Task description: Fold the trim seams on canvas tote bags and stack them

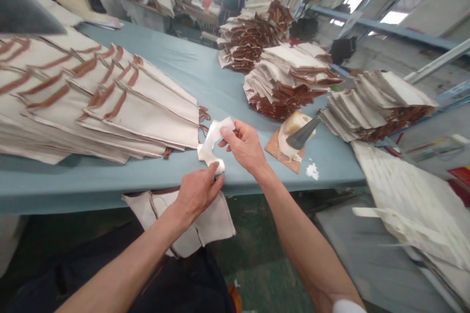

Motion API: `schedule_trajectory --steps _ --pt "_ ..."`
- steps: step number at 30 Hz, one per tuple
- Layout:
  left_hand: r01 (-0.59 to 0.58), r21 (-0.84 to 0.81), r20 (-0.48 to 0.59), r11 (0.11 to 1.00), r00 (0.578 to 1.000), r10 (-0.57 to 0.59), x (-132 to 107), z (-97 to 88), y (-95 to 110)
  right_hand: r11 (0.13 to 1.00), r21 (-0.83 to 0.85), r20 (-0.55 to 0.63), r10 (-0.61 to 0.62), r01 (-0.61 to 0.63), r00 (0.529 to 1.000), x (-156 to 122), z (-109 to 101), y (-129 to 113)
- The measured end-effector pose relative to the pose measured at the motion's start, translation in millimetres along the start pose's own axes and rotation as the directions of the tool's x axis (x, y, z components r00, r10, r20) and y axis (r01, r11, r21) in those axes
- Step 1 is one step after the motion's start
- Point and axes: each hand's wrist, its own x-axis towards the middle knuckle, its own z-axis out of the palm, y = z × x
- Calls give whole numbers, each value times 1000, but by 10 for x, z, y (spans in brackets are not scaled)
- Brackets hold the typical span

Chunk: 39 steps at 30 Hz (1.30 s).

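Right hand: thumb and fingers of the right hand [245, 145] pinch the upper end of a white strip [210, 143], seemingly to keep it spread and in plain sight.
Left hand: the left hand [198, 190] grips the strip's lower, curled end between thumb and fingers — a second hold that probably stops it twisting.
White strip: bent in an arc between both hands, just above the near edge of the worktop [147, 176].
Pale cloth piece: this piece [216, 220] lies below that edge, under the left forearm, apparently on the lap, perhaps for easy reach.
Fanned pile: pale, brown-trimmed pieces [147, 112] overlap at left, likely so each lifts singly.
Bundles: brown-edged stacks [293, 66] stand farther back and right — presumably clear of the hands.
Pale container: it [284, 133] sits on a brown board [273, 149], a grey cone-shaped thing [303, 133] leaning from it, near the right hand.
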Motion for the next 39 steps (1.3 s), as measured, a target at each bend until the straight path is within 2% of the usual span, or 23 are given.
schedule_trajectory --steps 3,6,9,12,15,19,24,28,31,34,36,39 --pt "15 82 46 997 999 -19 41 45 14 1000 7 -37 11 -11 999 81 -93 95" --pt "8 128 77 992 997 -18 29 22 20 1000 9 -96 0 1 995 295 -245 92" --pt "9 156 91 988 996 -23 11 -16 46 999 -29 -146 -25 21 989 674 -381 9" --pt "18 173 96 985 995 -35 6 -31 76 994 -100 -202 19 -40 979 1105 -434 -72" --pt "27 180 98 983 994 -45 11 -31 97 991 -76 -241 90 -112 966 1476 -411 -118" --pt "28 184 108 982 993 -48 14 -44 119 990 -19 -277 131 -141 952 1855 -315 -162" --pt "37 175 128 984 990 -60 1 -54 135 980 83 -306 196 -179 932 2206 -126 -220" --pt "42 129 122 991 991 -58 -21 -13 112 976 159 -340 196 -149 920 2399 -35 -344" --pt "42 58 100 997 994 -48 -34 35 81 973 210 -338 163 -94 927 2444 -15 -489" --pt "44 -49 65 998 997 -40 -27 82 28 970 235 -262 123 -60 957 2304 28 -657" --pt "39 -148 42 988 999 -33 -16 95 -34 969 244 -164 92 -50 982 2060 88 -791" --pt "5 -349 13 937 1000 0 -31 62 -160 958 283 20 45 -49 999 1454 224 -1018"
